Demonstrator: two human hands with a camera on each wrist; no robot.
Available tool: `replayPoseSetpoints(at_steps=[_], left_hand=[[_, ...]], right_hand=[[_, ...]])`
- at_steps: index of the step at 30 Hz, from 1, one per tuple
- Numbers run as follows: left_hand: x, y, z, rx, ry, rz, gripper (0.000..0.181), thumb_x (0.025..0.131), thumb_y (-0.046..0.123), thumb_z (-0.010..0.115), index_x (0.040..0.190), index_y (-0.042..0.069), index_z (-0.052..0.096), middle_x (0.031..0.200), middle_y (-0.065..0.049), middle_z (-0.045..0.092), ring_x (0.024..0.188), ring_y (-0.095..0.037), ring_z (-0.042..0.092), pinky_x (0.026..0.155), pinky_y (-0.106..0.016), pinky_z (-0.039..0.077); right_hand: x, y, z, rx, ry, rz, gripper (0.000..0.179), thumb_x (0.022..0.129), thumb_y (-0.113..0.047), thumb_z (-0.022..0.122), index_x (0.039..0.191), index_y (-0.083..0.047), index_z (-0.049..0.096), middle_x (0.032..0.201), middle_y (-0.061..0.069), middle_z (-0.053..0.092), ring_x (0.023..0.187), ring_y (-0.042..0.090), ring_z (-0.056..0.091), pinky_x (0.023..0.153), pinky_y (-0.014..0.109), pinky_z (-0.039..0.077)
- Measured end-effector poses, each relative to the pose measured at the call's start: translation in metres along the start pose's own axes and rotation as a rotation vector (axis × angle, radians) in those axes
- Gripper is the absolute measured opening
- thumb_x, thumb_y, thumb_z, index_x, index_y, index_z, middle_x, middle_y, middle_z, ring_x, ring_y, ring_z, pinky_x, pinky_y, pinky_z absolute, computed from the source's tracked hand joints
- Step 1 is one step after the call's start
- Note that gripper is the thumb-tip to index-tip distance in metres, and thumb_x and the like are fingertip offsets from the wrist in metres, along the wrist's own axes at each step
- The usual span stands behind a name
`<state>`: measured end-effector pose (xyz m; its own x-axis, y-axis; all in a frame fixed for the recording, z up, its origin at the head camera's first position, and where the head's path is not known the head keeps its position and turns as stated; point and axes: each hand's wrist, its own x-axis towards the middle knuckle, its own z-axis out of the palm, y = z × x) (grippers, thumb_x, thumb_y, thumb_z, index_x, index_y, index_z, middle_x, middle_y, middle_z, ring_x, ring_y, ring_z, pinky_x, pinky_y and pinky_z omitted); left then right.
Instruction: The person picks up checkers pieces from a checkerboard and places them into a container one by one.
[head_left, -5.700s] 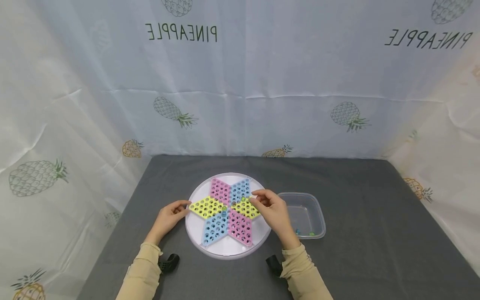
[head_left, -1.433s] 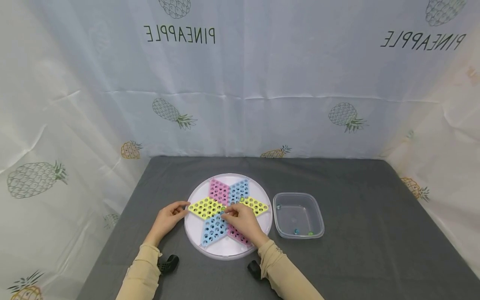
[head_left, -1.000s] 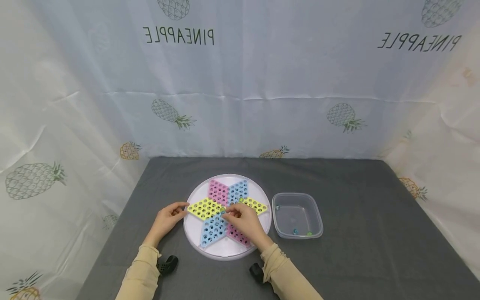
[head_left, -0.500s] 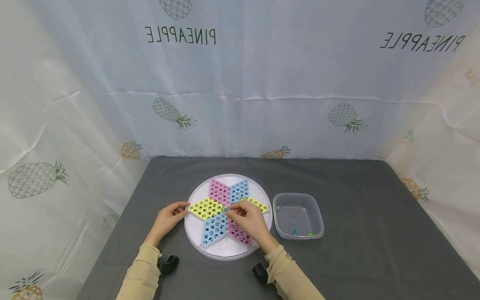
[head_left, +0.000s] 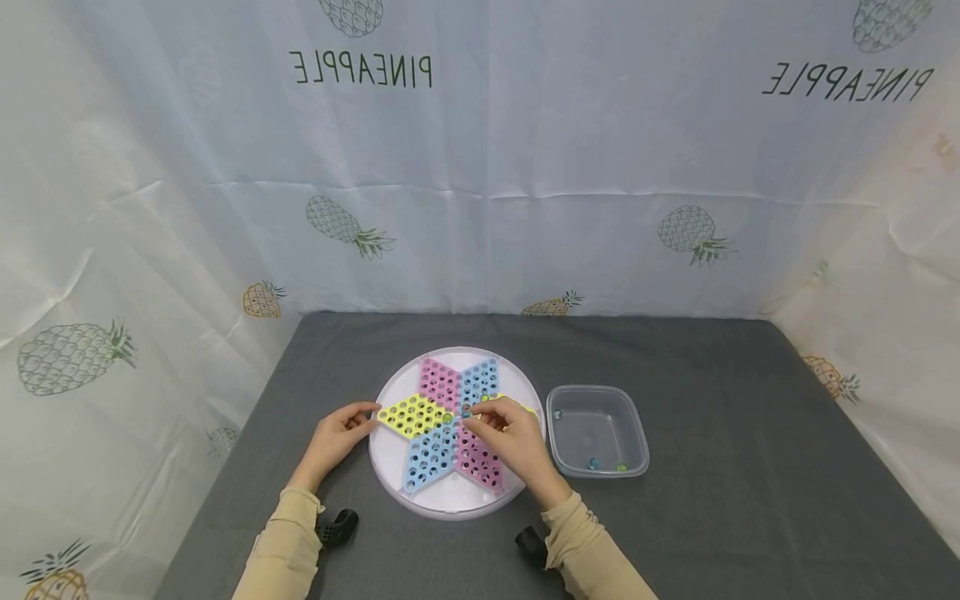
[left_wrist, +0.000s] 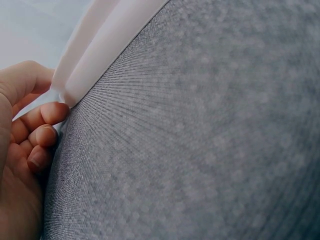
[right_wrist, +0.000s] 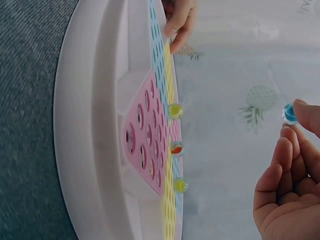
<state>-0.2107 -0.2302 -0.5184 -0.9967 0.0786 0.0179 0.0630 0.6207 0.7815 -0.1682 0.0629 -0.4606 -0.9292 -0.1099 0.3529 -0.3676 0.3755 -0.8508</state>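
Observation:
A round white Chinese checkers board (head_left: pixel 390 475) carries a star of pink, yellow and blue points. My left hand (head_left: pixel 341 433) pinches its left rim; in the left wrist view the thumb lies above the rim (left_wrist: pixel 100 60) and the other fingers curl below. Between thumb and forefinger my right hand (head_left: pixel 517 437) holds a blue marble (right_wrist: pixel 289 114), raised over the middle of the star. Three marbles sit in holes: a yellow-green one (right_wrist: pixel 175 111), a red-orange one (right_wrist: pixel 177 148) and another yellow-green one (right_wrist: pixel 181 185). The right hand covers part of the right yellow point.
Right beside the board stands a clear plastic container (head_left: pixel 597 429) with a few marbles inside, among them a green marble (head_left: pixel 622 467) and a blue-tinted one (head_left: pixel 593 463). A dark grey cloth (head_left: pixel 720 467) covers the table. Pineapple-print curtains (head_left: pixel 480 167) hang behind and at both sides.
The right hand went from the right yellow point to the board's centre, took the blue marble out of its hole there, and has lifted it slightly rightward. My left hand stays at the rim.

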Motion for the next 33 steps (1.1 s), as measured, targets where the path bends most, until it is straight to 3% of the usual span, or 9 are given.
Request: replayPoseSetpoints(at_steps=[7, 12, 16, 19, 22, 25, 29, 33], left_hand=[[-0.001, 0.001, 0.000, -0.007, -0.001, -0.013, 0.027, 0.080, 0.034, 0.060, 0.105, 0.023, 0.061, 0.078, -0.001, 0.053, 0.063, -0.009, 0.045, 0.056, -0.020, 0.037], [-0.001, 0.001, 0.000, -0.012, -0.005, -0.015, 0.027, 0.080, 0.035, 0.060, 0.105, 0.025, 0.060, 0.079, -0.002, 0.054, 0.064, -0.010, 0.046, 0.057, -0.020, 0.037], [0.001, -0.001, 0.000, -0.004, 0.001, -0.016, 0.027, 0.080, 0.036, 0.060, 0.105, 0.025, 0.060, 0.079, -0.002, 0.054, 0.063, -0.011, 0.046, 0.057, -0.022, 0.038], [0.001, -0.001, 0.001, 0.000, 0.001, -0.023, 0.027, 0.080, 0.036, 0.060, 0.105, 0.026, 0.060, 0.079, -0.002, 0.054, 0.063, -0.011, 0.046, 0.057, -0.022, 0.038], [0.002, -0.001, 0.001, -0.001, -0.002, -0.028, 0.027, 0.080, 0.036, 0.060, 0.105, 0.026, 0.060, 0.079, -0.002, 0.054, 0.064, -0.012, 0.046, 0.058, -0.022, 0.038], [0.002, -0.002, 0.001, -0.001, -0.003, -0.031, 0.027, 0.080, 0.036, 0.060, 0.105, 0.026, 0.060, 0.079, -0.002, 0.054, 0.065, -0.012, 0.046, 0.058, -0.022, 0.038], [0.002, -0.001, 0.001, -0.001, -0.005, -0.033, 0.027, 0.081, 0.036, 0.059, 0.105, 0.026, 0.060, 0.080, -0.002, 0.053, 0.065, -0.012, 0.046, 0.058, -0.022, 0.037], [0.002, 0.000, 0.001, -0.011, -0.004, -0.030, 0.027, 0.081, 0.035, 0.060, 0.105, 0.026, 0.060, 0.080, -0.003, 0.054, 0.065, -0.012, 0.046, 0.057, -0.021, 0.037]], right_hand=[[-0.001, 0.000, -0.012, -0.014, 0.039, -0.026, 0.020, 0.075, -0.031, 0.067, 0.087, -0.016, 0.066, 0.072, -0.005, 0.056, 0.065, 0.003, 0.049, 0.061, 0.019, 0.043], [-0.003, -0.001, -0.021, -0.021, 0.076, -0.001, 0.016, 0.074, -0.025, 0.069, 0.086, -0.015, 0.067, 0.071, -0.005, 0.056, 0.065, 0.003, 0.048, 0.061, 0.019, 0.042], [-0.004, -0.015, -0.030, -0.038, 0.109, 0.010, 0.012, 0.074, -0.017, 0.069, 0.085, -0.013, 0.067, 0.071, -0.001, 0.056, 0.064, 0.004, 0.048, 0.061, 0.019, 0.042], [-0.004, -0.016, -0.035, -0.028, 0.135, -0.031, 0.012, 0.073, -0.013, 0.069, 0.085, -0.011, 0.066, 0.070, 0.002, 0.056, 0.063, 0.004, 0.047, 0.059, 0.019, 0.041], [-0.004, 0.004, -0.037, -0.014, 0.163, -0.067, 0.012, 0.074, -0.016, 0.069, 0.085, -0.013, 0.067, 0.069, 0.002, 0.055, 0.062, 0.006, 0.047, 0.057, 0.020, 0.040], [-0.003, 0.047, -0.035, -0.038, 0.197, -0.117, 0.014, 0.075, -0.024, 0.068, 0.088, -0.020, 0.066, 0.072, -0.004, 0.055, 0.063, 0.004, 0.047, 0.056, 0.018, 0.038], [-0.003, 0.099, -0.036, -0.073, 0.227, -0.071, 0.018, 0.074, -0.036, 0.066, 0.091, -0.031, 0.064, 0.076, -0.011, 0.054, 0.066, 0.003, 0.048, 0.055, 0.018, 0.039], [-0.005, 0.113, -0.045, -0.058, 0.243, 0.022, 0.021, 0.072, -0.041, 0.067, 0.092, -0.033, 0.063, 0.079, -0.011, 0.056, 0.068, 0.007, 0.051, 0.057, 0.021, 0.042]])
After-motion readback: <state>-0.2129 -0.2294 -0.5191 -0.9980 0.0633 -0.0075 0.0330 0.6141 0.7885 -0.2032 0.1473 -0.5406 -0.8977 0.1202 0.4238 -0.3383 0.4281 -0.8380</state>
